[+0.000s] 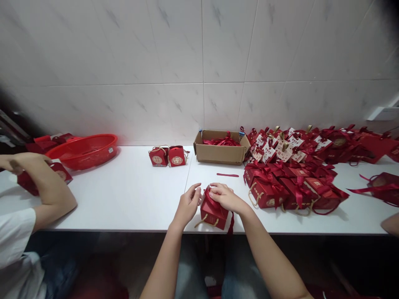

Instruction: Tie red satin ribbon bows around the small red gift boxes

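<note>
A small red gift box [215, 214] with gold cord handles stands at the table's front edge, tilted a little between my hands. Dark red ribbon [231, 223] hangs down at its right side. My right hand [227, 197] is closed over the box's top, its fingers pressed on the ribbon there. At the box's upper left is my left hand [189, 203], fingers curled close to the ribbon; whether it pinches anything is too small to tell.
Behind lies a ribbon strip [227, 175] before a cardboard box [220, 155] of ribbons. Two red boxes [167, 157] stand left, many ribboned boxes [296, 193] right. A red basin [84, 151] and a person's arm [51, 189] are far left; another arm shows far right.
</note>
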The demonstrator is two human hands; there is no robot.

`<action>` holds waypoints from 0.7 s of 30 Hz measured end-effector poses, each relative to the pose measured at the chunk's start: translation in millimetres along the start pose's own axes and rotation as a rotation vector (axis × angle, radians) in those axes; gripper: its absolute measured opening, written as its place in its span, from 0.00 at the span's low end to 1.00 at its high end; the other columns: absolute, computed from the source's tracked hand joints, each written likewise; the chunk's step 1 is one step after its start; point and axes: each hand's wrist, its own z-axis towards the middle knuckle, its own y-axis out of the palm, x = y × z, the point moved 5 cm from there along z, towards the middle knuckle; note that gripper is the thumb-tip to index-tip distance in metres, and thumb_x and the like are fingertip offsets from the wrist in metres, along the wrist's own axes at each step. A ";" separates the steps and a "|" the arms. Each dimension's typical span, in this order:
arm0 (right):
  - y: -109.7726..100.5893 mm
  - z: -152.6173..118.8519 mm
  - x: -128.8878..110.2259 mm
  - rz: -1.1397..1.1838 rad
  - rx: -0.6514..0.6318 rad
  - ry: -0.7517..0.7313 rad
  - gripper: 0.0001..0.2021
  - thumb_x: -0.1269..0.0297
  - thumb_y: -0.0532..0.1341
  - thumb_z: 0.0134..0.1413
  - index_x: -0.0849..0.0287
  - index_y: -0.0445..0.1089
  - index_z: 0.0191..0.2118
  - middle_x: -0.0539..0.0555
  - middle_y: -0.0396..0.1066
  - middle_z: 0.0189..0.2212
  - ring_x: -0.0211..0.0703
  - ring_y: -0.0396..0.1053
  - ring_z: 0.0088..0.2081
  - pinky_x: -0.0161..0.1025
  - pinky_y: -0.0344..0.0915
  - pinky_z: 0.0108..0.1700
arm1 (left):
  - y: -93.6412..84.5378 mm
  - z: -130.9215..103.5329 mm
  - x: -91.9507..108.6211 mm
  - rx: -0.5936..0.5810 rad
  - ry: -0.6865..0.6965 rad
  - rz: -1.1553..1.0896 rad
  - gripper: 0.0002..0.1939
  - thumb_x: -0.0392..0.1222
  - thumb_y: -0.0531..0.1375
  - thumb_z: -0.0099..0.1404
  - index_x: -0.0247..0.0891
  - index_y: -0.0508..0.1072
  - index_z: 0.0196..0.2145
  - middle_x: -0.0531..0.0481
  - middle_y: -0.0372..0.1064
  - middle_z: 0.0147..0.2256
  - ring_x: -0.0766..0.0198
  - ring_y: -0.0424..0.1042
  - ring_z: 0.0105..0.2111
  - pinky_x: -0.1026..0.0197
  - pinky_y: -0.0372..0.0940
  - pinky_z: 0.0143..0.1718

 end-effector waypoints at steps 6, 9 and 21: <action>0.6 -1.5 1.9 -0.058 -0.008 0.027 0.14 0.59 0.51 0.57 0.55 0.73 0.34 0.54 0.57 0.58 0.50 0.49 0.61 0.55 0.38 0.59 | 6.5 14.7 -5.2 -0.040 -0.003 -0.032 0.17 0.51 0.55 0.60 0.34 0.73 0.33 0.48 0.70 0.29 0.64 0.67 0.28 0.62 0.64 0.31; 0.3 -2.9 2.2 -0.083 0.018 0.040 0.15 0.57 0.51 0.57 0.54 0.73 0.34 0.55 0.57 0.58 0.50 0.48 0.61 0.55 0.38 0.59 | 8.8 19.3 -7.8 -0.044 -0.011 -0.046 0.14 0.50 0.59 0.56 0.34 0.71 0.28 0.48 0.69 0.28 0.65 0.66 0.28 0.63 0.63 0.31; -31.5 -51.4 29.9 0.482 0.423 -0.034 0.17 0.49 0.57 0.53 0.59 0.68 0.30 0.53 0.69 0.31 0.41 0.66 0.36 0.38 0.60 0.41 | -28.9 23.3 -8.1 0.036 -0.187 -0.473 0.17 0.51 0.61 0.54 0.38 0.60 0.30 0.52 0.69 0.25 0.62 0.74 0.29 0.63 0.65 0.30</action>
